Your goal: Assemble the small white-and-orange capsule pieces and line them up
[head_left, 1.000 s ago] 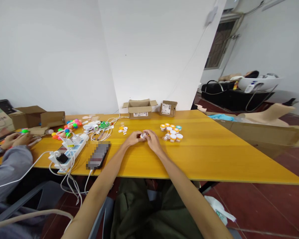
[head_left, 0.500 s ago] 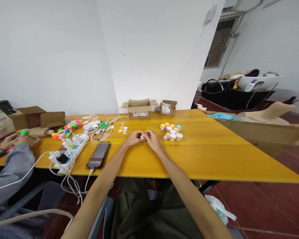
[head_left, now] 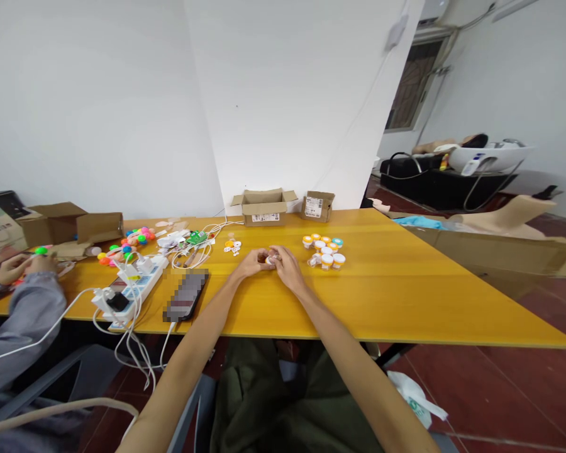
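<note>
Over the middle of the table, my left hand and my right hand meet around a small clear and white piece, probably a little jar. Fingers of both hands are closed on it and cover most of its shape. To the right stands a group of small clear jars with white, orange and teal lids. Small white and orange loose parts lie to the left of my hands.
Two cardboard boxes, one open and one smaller, stand by the wall. To the left are a phone, a power strip with cables, and colourful balls. A co-worker's hands handle a green ball farther left.
My right fingers have shifted slightly over the small piece, while both hands stay in the same place. The co-worker's hands have moved a little.
</note>
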A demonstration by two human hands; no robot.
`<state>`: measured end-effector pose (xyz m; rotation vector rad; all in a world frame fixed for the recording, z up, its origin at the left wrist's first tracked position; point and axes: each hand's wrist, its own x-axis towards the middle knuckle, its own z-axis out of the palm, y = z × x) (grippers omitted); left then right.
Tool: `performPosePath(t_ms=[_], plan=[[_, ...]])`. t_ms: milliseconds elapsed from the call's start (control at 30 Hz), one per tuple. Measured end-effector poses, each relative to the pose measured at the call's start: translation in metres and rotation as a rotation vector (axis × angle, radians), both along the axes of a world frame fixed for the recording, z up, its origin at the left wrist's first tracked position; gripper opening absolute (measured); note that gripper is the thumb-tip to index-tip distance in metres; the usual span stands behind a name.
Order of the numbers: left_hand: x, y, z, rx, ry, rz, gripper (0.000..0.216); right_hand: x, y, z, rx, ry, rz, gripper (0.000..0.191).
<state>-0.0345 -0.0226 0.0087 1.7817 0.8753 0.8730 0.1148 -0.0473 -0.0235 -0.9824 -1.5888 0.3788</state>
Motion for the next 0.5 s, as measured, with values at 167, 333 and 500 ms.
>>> performPosePath(t_ms=[167,333,500], plan=[[0.0003,-0.0026,0.0023,-0.001,-0.016,0.028,0.038,0.0023,0.0024,-0.0030,-0.098,0.023,-0.077,0.015],[-0.0006,-0.0025,0.0024,-0.018,-0.039,0.020,0.040,0.0024,-0.0016,0.0004,-0.049,-0.026,-0.026,0.011],[-0.0019,-0.0003,0.0022,-0.033,-0.064,-0.011,0.039,0.0013,-0.0019,0.0014,0.017,-0.022,0.027,0.021]])
